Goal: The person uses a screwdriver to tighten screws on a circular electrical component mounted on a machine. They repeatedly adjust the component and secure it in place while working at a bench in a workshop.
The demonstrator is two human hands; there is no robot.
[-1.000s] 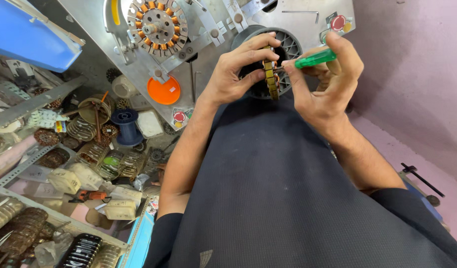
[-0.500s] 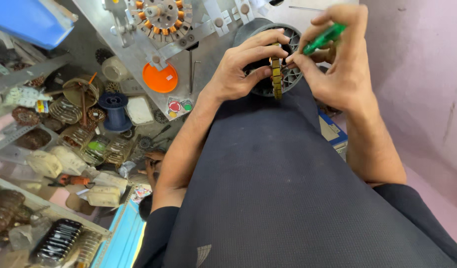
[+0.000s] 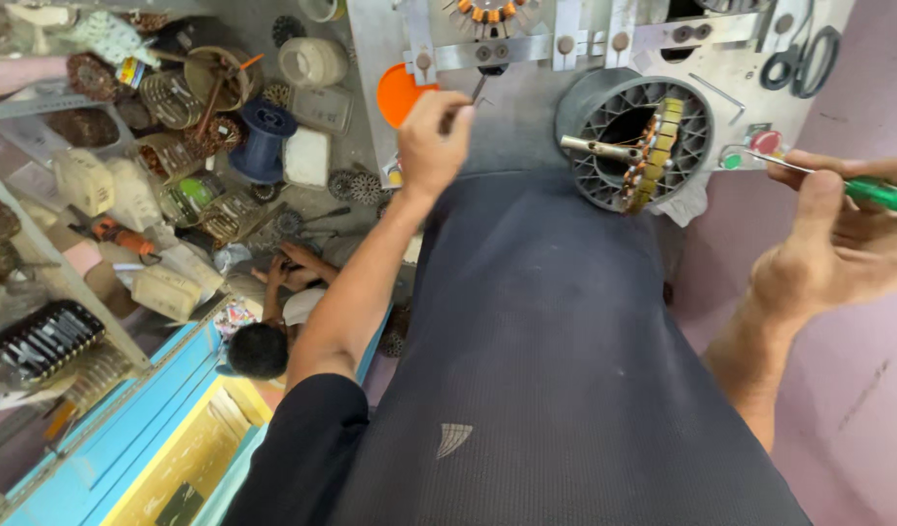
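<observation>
Stator (image 3: 653, 154), a ring of yellow laminations with copper-coloured windings, sits tilted inside a round grey ribbed housing (image 3: 632, 136) with a metal shaft (image 3: 599, 149) projecting toward the left. The housing rests on the person's dark-clothed lap (image 3: 556, 321), against the edge of the grey metal table (image 3: 526, 88). Neither hand touches the stator or housing.

Right hand (image 3: 838, 248): grip closed around a green-handled screwdriver (image 3: 882, 195), its thin metal blade pointing left toward the red and green push buttons (image 3: 750, 151). The hand is well apart from the housing, to its right.

Left hand (image 3: 431, 146): raised over the table edge, fingers pinched together on a small dark item that is too small to identify, just beside an orange disc (image 3: 398, 94).

Black-handled scissors (image 3: 804, 58) lie at the table's upper right. A second wound stator (image 3: 487, 12) sits at the top edge. A blue spool (image 3: 263, 141) stands among cluttered parts on the left.
</observation>
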